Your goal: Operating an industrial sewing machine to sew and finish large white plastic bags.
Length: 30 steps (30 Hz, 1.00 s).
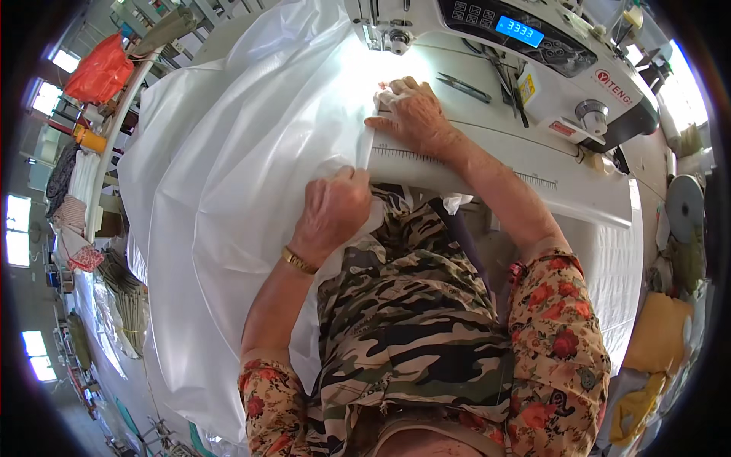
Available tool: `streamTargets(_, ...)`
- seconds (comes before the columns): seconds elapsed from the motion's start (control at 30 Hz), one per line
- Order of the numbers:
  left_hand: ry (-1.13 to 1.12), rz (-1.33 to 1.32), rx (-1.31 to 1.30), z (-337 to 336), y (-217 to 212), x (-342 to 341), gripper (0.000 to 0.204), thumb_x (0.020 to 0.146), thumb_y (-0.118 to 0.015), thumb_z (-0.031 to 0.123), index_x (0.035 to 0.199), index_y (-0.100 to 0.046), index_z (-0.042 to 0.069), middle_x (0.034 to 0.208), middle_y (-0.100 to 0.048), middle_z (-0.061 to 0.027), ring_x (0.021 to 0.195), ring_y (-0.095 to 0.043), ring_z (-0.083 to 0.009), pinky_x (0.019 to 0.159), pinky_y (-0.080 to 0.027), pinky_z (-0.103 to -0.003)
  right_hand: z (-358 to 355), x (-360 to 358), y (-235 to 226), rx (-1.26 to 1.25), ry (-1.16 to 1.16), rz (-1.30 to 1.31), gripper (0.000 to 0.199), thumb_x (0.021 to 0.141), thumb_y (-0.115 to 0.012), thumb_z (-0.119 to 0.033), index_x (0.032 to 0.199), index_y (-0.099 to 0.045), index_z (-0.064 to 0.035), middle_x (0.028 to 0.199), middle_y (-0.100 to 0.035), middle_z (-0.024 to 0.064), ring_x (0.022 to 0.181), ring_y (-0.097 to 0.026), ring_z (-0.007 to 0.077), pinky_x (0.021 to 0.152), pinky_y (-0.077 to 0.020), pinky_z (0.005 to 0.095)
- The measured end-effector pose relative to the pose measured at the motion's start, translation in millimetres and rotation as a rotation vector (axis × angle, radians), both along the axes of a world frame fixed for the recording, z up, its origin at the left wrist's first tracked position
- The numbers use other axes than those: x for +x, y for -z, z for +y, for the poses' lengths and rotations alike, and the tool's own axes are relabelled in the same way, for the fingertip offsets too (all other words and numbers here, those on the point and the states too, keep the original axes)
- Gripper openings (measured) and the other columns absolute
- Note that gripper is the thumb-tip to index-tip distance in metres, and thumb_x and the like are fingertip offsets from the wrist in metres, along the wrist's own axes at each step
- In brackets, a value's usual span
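Observation:
A large glossy white sheet of material (251, 175) drapes over the left side of the table and down beside me. My left hand (335, 209) is closed, pinching the sheet's right edge near the front of the table. Farther up that edge, my right hand (415, 114) rests with bent fingers against the table and the material, thumb spread toward the sheet. Its fingertips are just below the needle area of a white sewing machine (398, 42), where bright light washes out detail. A printed ruler scale (411, 154) runs along the table's front edge beneath my right wrist.
Thread snips (464, 87) lie on the table right of my right hand. Darker scissors (506, 84) sit beside the machine body. The machine's lit display (520, 31) faces me. Along the left, a shelf edge (114, 152) carries an orange-red bundle (100, 70) and folded cloth.

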<state>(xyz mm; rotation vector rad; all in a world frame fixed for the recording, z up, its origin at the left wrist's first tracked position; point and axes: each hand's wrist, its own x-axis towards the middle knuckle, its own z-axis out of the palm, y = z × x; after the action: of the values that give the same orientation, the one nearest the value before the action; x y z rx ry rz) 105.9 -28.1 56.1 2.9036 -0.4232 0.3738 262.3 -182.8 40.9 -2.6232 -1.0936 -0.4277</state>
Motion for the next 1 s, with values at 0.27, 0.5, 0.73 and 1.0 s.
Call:
streamTargets(0.27, -0.055, 0.056, 0.057, -9, -18, 66, 0.016, 0.081, -0.053, 0.011, 0.081, -0.063, -0.001, 0.083, -0.064, -0.023, 0.09, -0.061, -0.0384, 0.088, -0.045, -0.048, 3, 2, -4, 0.052, 0.017, 0.091, 0.05, 0.088, -0.058, -0.046, 0.115, -0.062, -0.0043, 0.124, -0.054, 0.0161, 0.118, -0.047, 0.0296, 0.098, -0.0373, 0.0418)
streamTargets(0.5, -0.074, -0.015, 0.055, -6, -23, 123, 0.019, 0.079, -0.051, 0.007, 0.072, -0.066, -0.002, 0.078, -0.065, -0.0255, 0.078, -0.065, -0.0414, 0.075, -0.051, -0.047, 10, 5, 5, 0.111, 0.044, 0.029, 0.03, 0.083, -0.059, -0.018, 0.108, -0.062, -0.0026, 0.114, -0.055, 0.0167, 0.111, -0.049, 0.0308, 0.093, -0.0384, 0.0426)
streamTargets(0.73, -0.162, -0.087, -0.124, 3, -12, 160, 0.014, 0.077, -0.061, 0.013, 0.079, -0.069, 0.001, 0.076, -0.064, -0.0216, 0.078, -0.065, -0.0368, 0.074, -0.051, -0.043, 12, 8, 3, 0.146, 0.064, 0.071, 0.034, 0.078, -0.055, -0.006, 0.111, -0.059, -0.0028, 0.112, -0.055, 0.0181, 0.11, -0.049, 0.0319, 0.093, -0.0376, 0.0428)
streamTargets(1.0, -0.112, -0.35, -0.585, 7, 9, 53, 0.049, 0.089, -0.063, 0.02, 0.128, -0.047, -0.004, 0.125, -0.052, -0.0238, 0.114, -0.05, -0.0396, 0.097, -0.042, -0.045, 9, 14, 19, 0.364, -0.011, 0.168, 0.036, 0.073, -0.051, 0.002, 0.108, -0.055, -0.0041, 0.111, -0.059, 0.0133, 0.109, -0.052, 0.0318, 0.094, -0.0389, 0.044)
